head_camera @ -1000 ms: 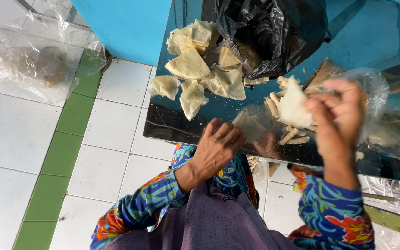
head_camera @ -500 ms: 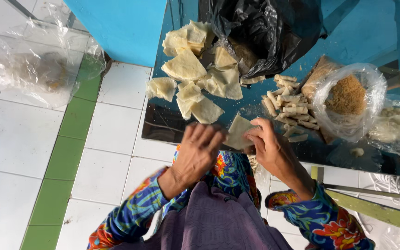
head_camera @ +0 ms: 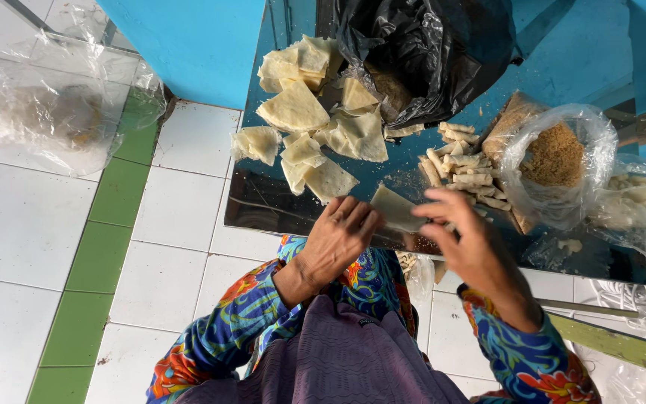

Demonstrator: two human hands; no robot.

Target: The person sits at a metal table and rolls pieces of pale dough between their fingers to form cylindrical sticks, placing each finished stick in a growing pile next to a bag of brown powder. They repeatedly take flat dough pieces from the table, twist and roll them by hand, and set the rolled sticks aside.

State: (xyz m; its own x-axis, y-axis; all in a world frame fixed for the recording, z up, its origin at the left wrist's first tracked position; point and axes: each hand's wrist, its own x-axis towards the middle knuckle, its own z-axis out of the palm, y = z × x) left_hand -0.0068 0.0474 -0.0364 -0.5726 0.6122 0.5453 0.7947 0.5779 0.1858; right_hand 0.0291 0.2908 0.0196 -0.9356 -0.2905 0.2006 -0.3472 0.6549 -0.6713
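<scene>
Both hands are meeting at the near table edge (head_camera: 263, 217), the left hand (head_camera: 342, 236) and right hand (head_camera: 461, 239) each pinching an end of a pale wrapper sheet (head_camera: 396, 209) with curled fingers.

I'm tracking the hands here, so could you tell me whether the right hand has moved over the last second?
Yes. The right hand has dropped from beside the clear bag to the wrapper at the table's near edge.

Pale wrappers (head_camera: 315, 127), black bag (head_camera: 420, 52), blue floral sleeves (head_camera: 241, 322).
</scene>
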